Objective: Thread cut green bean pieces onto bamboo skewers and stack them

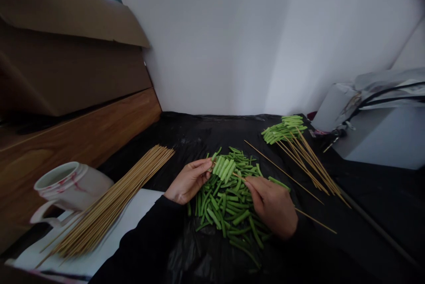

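Several green bean pieces (224, 169) sit side by side on a thin wooden skewer, above a loose pile of cut green beans (232, 213). My left hand (191, 180) pinches a bean piece at the skewer's left end, thumb and fingers together. To the right of the threaded pieces, my right hand (274, 204) is closed around the skewer, whose rear part (315, 220) sticks out beyond the hand to the lower right. A single bare skewer (282, 171) lies behind my right hand.
Finished bean skewers (285, 130) are stacked at the back right. A bundle of bare skewers (116, 202) lies on white paper (133, 217) beside a tilted mug (75, 186) at left. A cardboard box (76, 67) stands behind them; a grey-white box (381, 133) is at right.
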The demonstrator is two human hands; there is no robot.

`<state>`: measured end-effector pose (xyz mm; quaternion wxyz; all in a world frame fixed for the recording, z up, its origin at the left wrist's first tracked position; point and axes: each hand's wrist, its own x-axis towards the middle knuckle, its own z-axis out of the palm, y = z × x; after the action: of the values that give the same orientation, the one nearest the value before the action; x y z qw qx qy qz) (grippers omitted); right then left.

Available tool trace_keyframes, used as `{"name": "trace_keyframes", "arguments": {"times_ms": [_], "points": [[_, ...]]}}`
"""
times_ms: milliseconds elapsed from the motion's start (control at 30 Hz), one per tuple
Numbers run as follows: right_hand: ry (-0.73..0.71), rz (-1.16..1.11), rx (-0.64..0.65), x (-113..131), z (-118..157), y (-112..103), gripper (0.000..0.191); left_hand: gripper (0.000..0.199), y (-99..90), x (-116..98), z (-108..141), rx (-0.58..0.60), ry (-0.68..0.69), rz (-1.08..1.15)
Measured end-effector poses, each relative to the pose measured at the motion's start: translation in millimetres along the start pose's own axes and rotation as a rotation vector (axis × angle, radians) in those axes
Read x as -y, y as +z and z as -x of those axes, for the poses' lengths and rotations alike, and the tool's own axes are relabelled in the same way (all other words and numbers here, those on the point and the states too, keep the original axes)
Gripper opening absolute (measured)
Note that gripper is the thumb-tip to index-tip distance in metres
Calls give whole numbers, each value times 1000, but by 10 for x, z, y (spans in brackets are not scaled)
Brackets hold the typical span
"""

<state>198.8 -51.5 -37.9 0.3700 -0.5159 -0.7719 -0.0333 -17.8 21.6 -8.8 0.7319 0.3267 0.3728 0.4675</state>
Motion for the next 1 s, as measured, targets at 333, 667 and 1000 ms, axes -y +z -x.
{"name": "trace_keyframes", "arguments": {"times_ms": [333,667,1000], "points": [[6,2,7,4,6,12,26,16,16,-3,17,-49,9,-59],[9,-22,18,20,2,16,27,13,13,-7,16,-81,-47,-47],[2,3,18,26,17,19,28,11,44,7,29,-94,-84,-54]]}}
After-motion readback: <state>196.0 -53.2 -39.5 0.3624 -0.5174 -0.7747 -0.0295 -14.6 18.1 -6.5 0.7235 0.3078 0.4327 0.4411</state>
